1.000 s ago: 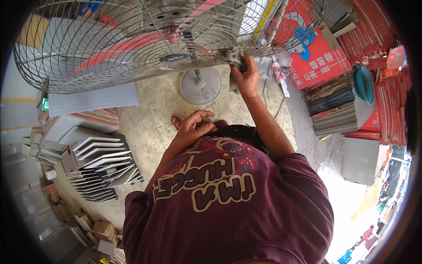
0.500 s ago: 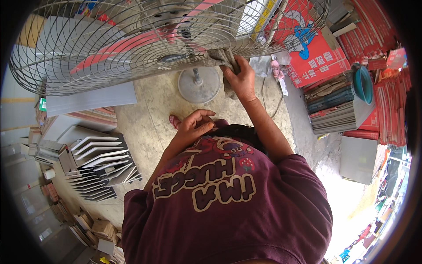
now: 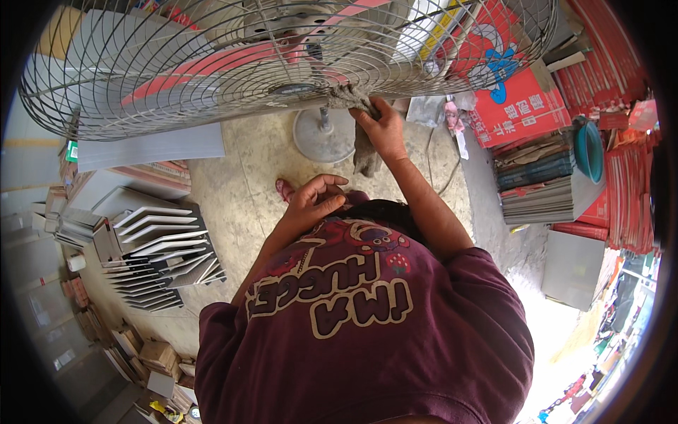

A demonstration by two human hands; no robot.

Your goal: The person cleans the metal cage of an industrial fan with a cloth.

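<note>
A large round wire fan guard [image 3: 205, 78] spans the top of the view, with pink blades [image 3: 191, 74] behind its wires. My right hand [image 3: 383, 129] is closed round a dirty grey cloth [image 3: 348, 95] and presses it to the guard's lower middle, beside the dark hub badge [image 3: 293, 89]. A loose end of the cloth hangs below the fingers. In front of my belly rests my left hand [image 3: 316, 198], its fingers loosely bent and apart, with nothing seen in it. The fan's round base [image 3: 321, 141] stands on the floor beyond.
Grey tile samples [image 3: 159, 237] stand in a rack at left. Red cartons [image 3: 519, 106] and a stack of grey tiles [image 3: 540, 201] with a teal basin [image 3: 587, 152] are at right. A thin cable [image 3: 429, 159] runs over the floor [image 3: 244, 177].
The fan guard has shifted slightly right in view. My right hand has come a little lower, and more of the cloth's loose end hangs in sight. My left hand stays put.
</note>
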